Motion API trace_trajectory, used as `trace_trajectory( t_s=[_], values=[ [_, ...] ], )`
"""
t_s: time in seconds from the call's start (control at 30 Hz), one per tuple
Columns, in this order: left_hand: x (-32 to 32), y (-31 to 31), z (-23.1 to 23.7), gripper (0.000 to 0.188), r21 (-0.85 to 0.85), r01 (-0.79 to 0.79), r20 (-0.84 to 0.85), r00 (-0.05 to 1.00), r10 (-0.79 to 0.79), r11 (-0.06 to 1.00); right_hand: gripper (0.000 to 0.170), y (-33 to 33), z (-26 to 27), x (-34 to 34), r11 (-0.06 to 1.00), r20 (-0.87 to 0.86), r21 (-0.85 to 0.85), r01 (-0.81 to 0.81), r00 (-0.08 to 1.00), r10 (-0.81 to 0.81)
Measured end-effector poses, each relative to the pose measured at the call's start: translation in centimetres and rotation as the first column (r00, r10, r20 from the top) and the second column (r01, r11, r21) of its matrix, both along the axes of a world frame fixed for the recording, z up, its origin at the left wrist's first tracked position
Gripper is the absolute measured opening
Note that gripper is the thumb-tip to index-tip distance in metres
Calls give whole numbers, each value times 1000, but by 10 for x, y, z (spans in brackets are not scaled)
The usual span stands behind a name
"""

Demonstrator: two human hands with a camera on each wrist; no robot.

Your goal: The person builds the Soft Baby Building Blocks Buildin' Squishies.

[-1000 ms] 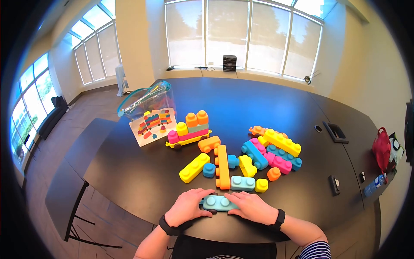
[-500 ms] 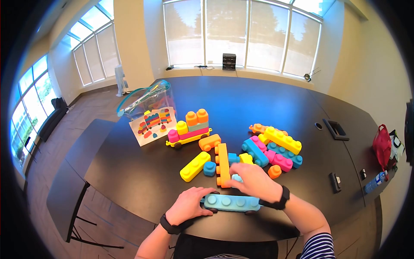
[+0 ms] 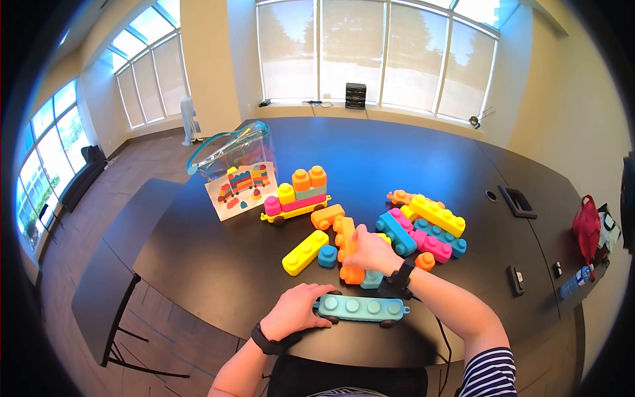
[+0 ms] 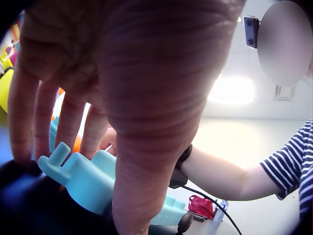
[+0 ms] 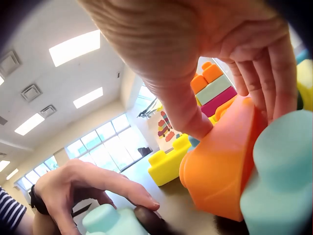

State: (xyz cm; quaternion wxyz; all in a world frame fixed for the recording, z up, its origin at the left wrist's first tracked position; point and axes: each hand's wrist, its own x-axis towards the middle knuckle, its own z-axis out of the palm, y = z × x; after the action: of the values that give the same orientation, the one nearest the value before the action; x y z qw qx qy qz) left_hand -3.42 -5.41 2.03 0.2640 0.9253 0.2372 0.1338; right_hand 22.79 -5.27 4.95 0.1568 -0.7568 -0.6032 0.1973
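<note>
On tbl (image 3: 218, 264), orange block (image 5: 220, 161) sits in R hand (image 3: 376, 254)

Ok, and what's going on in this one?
A person's left hand holds one end of a light blue wheeled base on a dark table; nothing is stacked on it. The right hand grips a long orange block just beyond it, among loose blocks. Farther back, a yellow wheeled base already carries stacked blocks, and a picture sheet stands in front of a clear bag.
</note>
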Motion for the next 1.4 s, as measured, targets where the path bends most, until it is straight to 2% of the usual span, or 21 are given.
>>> trace_trajectory(
  t_s=[0.13, 0.17, 0.2, 0.23, 0.27, 0.3, 0.37, 0.47, 0.57, 0.6, 0.63, 0.7, 0.8, 0.9, 1.0, 1.2, 1.3, 1.4],
  values=[
    [0, 0, 1, 73, -6, 2, 2, 1000, -2, 1000, 75, 5, 4, 29, 990, -198, 86, 112, 976, -93],
    [0, 0, 2, 73, -9, -1, 0, 1000, 1, 1000, 72, -1, 12, 39, 992, -343, 49, 118, 935, -94],
    [0, 0, 3, 73, -13, -2, -2, 1000, 2, 1000, 68, -9, 19, 48, 994, -548, 52, 92, 835, -48],
    [1, 0, 4, 73, -18, -1, -3, 1000, 1, 1000, 63, -19, 29, 53, 996, -723, 60, 70, 691, -5],
    [1, -1, 5, 72, -22, -4, 1, 1000, 4, 1000, 59, -28, 37, 55, 997, -865, 51, 65, 502, 11],
    [0, -1, 5, 72, -25, -7, 7, 1000, 7, 1000, 57, -31, 34, 60, 995, -960, 60, 75, 277, 37],
    [1, -1, 6, 72, -30, -9, 14, 1000, 10, 999, 54, -48, 22, 80, 996, -999, 42, 75, 26, 41],
    [1, 0, 6, 72, -30, -8, 9, 1000, 9, 1000, 51, -79, 10, 102, 991, -995, -17, -133, -93, -29],
    [1, -2, 8, 73, -32, -15, 7, 1000, 15, 999, 49, -108, 7, 83, 996, -989, -82, -37, 129, -76],
    [1, -1, 6, 73, -25, -21, 7, 1000, 21, 999, 50, -114, -2, 86, 988, -985, -142, -65, 109, -134],
    [1, 0, 3, 73, -18, -26, 8, 1000, 27, 999, 47, -124, 23, 70, 974, -983, -166, -152, 103, -152],
    [0, 1, 1, 75, -19, -36, -2, 999, 36, 999, 48, -137, 24, 56, 951, -945, -296, -91, 176, -277],
    [0, 0, 3, 77, -35, -37, -16, 999, 37, 999, 54, -132, 15, 50, 936, -877, -50, -349, 463, 126],
    [1, 2, 1, 77, -41, -26, 2, 1000, 26, 999, 59, -130, 21, 39, 925, -731, -83, -370, 653, 196],
    [0, 3, 0, 77, -42, -25, 6, 1000, 25, 999, 57, -126, 18, 29, 943, -439, 27, -331, 844, 309],
    [1, 3, 4, 79, -39, -28, -5, 1000, 28, 999, 53, -126, 1, 22, 923, -252, 108, -371, 888, 386],
    [2, 3, 4, 79, -37, -30, -19, 999, 29, 999, 57, -121, -5, 22, 895, -168, 73, -441, 879, 446],
    [0, 4, 3, 80, -61, -35, 24, 999, 36, 997, 66, -126, -6, 15, 862, -122, 193, -469, 860, 495]
  ],
)
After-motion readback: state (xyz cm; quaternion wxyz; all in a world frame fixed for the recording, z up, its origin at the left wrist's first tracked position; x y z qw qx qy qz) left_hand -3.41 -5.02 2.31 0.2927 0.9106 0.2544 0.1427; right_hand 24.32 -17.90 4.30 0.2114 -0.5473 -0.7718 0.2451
